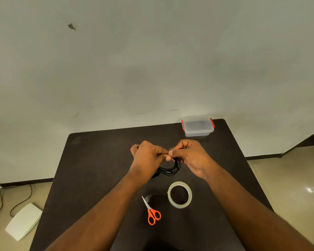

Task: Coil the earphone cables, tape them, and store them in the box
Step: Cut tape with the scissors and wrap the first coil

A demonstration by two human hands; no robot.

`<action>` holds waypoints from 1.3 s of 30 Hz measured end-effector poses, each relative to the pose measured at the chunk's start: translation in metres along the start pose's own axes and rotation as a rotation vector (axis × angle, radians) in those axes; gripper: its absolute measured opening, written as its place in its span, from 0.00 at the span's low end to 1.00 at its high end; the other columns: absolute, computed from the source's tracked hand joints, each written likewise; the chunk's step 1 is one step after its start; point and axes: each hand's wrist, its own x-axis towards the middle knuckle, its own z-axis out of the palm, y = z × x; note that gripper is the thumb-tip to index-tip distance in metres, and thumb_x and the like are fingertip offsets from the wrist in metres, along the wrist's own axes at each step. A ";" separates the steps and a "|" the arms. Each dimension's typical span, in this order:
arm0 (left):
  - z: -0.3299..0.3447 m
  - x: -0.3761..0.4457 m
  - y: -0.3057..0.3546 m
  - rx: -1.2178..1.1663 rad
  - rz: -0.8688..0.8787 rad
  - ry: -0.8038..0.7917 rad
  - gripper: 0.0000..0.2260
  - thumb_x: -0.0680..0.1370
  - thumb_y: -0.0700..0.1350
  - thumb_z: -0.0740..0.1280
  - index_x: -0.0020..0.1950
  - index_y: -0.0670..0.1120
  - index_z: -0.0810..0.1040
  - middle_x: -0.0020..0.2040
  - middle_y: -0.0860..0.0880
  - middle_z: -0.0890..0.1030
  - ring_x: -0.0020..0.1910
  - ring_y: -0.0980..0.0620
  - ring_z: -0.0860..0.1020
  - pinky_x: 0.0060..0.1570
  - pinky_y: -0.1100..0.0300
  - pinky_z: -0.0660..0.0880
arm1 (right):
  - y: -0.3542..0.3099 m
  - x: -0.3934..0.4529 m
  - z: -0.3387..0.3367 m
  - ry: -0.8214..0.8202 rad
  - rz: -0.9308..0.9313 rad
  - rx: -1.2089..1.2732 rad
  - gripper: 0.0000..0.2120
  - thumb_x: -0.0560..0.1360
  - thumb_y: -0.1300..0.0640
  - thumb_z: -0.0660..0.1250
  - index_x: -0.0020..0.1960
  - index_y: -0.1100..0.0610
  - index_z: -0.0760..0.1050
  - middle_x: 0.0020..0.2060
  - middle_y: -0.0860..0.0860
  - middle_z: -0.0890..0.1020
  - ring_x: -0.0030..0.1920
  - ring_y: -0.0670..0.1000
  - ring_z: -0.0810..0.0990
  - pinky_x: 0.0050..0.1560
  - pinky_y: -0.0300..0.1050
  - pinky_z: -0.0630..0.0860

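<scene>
- Scissors (153,212) and tape roll (179,195) lay nearer than both hands.
- Left hand (149,156) and right hand (190,156) pinched the coiled cable (170,169).
- Taping seemed next; box (198,126) stood beyond.

Your left hand (149,156) hides part of the earphone cable coil (170,169). The table (98,160) is cut off at its near edge, as are both your forearms.

The table (98,160) looks dark and matt. The box (198,126) is clear plastic. The scissors (151,211) have shiny orange plastic handles.
</scene>
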 end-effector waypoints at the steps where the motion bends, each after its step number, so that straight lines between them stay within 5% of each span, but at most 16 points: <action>1: 0.000 0.000 -0.001 0.001 0.010 0.025 0.05 0.74 0.53 0.71 0.48 0.61 0.84 0.39 0.60 0.82 0.47 0.58 0.74 0.54 0.57 0.59 | -0.001 0.000 0.000 -0.013 0.032 0.050 0.08 0.65 0.70 0.74 0.38 0.62 0.78 0.39 0.62 0.82 0.40 0.57 0.81 0.46 0.50 0.77; 4: -0.001 0.000 -0.001 -0.038 0.043 0.107 0.10 0.73 0.50 0.72 0.54 0.61 0.82 0.39 0.62 0.80 0.51 0.58 0.73 0.58 0.57 0.58 | -0.005 0.001 0.001 -0.016 0.093 0.193 0.10 0.65 0.73 0.73 0.40 0.61 0.77 0.36 0.58 0.82 0.39 0.55 0.81 0.44 0.46 0.76; 7: -0.004 -0.005 -0.001 -0.003 0.206 0.110 0.31 0.73 0.47 0.73 0.72 0.62 0.64 0.41 0.62 0.76 0.51 0.58 0.70 0.60 0.61 0.52 | -0.008 0.001 0.002 -0.022 0.176 0.293 0.09 0.66 0.73 0.71 0.41 0.62 0.77 0.35 0.58 0.81 0.35 0.54 0.81 0.41 0.44 0.78; 10: -0.005 -0.006 -0.001 0.239 0.471 0.165 0.40 0.71 0.41 0.75 0.75 0.56 0.57 0.39 0.59 0.75 0.48 0.55 0.69 0.65 0.49 0.59 | -0.007 0.000 0.002 -0.057 0.307 0.472 0.08 0.68 0.72 0.69 0.42 0.62 0.75 0.35 0.59 0.79 0.32 0.53 0.79 0.35 0.43 0.80; 16: -0.004 0.000 -0.008 0.351 0.649 0.300 0.32 0.65 0.37 0.77 0.65 0.52 0.69 0.38 0.54 0.78 0.48 0.52 0.69 0.66 0.45 0.59 | -0.014 0.001 0.002 -0.008 0.340 0.437 0.06 0.71 0.69 0.68 0.46 0.61 0.75 0.37 0.59 0.80 0.36 0.54 0.80 0.38 0.44 0.79; 20: 0.000 0.000 -0.004 0.357 0.662 0.382 0.25 0.66 0.39 0.76 0.58 0.52 0.72 0.38 0.52 0.80 0.49 0.51 0.70 0.62 0.48 0.58 | -0.012 0.002 0.011 0.040 0.389 0.499 0.07 0.71 0.67 0.67 0.48 0.60 0.77 0.43 0.60 0.78 0.47 0.57 0.76 0.61 0.54 0.73; 23: 0.002 -0.001 -0.003 0.379 0.675 0.461 0.15 0.70 0.40 0.70 0.55 0.50 0.79 0.38 0.51 0.79 0.49 0.50 0.70 0.61 0.47 0.60 | -0.013 0.001 0.013 0.094 0.362 0.488 0.08 0.73 0.67 0.66 0.50 0.58 0.76 0.38 0.58 0.79 0.38 0.53 0.78 0.49 0.51 0.78; 28: 0.003 -0.001 -0.010 0.397 0.600 0.477 0.12 0.69 0.40 0.75 0.51 0.49 0.83 0.38 0.51 0.79 0.48 0.50 0.71 0.60 0.46 0.63 | -0.013 -0.003 0.011 0.130 0.296 0.442 0.07 0.75 0.61 0.69 0.52 0.59 0.75 0.34 0.56 0.82 0.30 0.49 0.79 0.38 0.43 0.77; 31: 0.004 0.001 -0.012 0.371 0.488 0.456 0.11 0.67 0.41 0.76 0.49 0.49 0.83 0.38 0.52 0.79 0.47 0.50 0.72 0.61 0.45 0.61 | -0.014 -0.009 0.007 0.059 0.151 0.351 0.11 0.74 0.58 0.70 0.54 0.58 0.73 0.39 0.58 0.84 0.35 0.52 0.81 0.43 0.46 0.77; 36: 0.001 0.000 -0.010 0.372 0.291 0.316 0.11 0.69 0.42 0.74 0.48 0.54 0.81 0.41 0.56 0.80 0.50 0.50 0.77 0.63 0.46 0.55 | -0.016 -0.013 0.006 0.049 -0.176 -0.225 0.13 0.68 0.65 0.75 0.50 0.54 0.79 0.40 0.53 0.85 0.42 0.48 0.84 0.44 0.38 0.77; 39: -0.001 0.001 -0.005 0.304 0.095 0.087 0.08 0.76 0.46 0.66 0.52 0.58 0.78 0.49 0.60 0.79 0.59 0.55 0.70 0.65 0.47 0.48 | -0.016 -0.008 0.008 0.049 -0.357 -0.553 0.11 0.70 0.64 0.73 0.50 0.52 0.81 0.42 0.46 0.84 0.43 0.39 0.81 0.44 0.30 0.75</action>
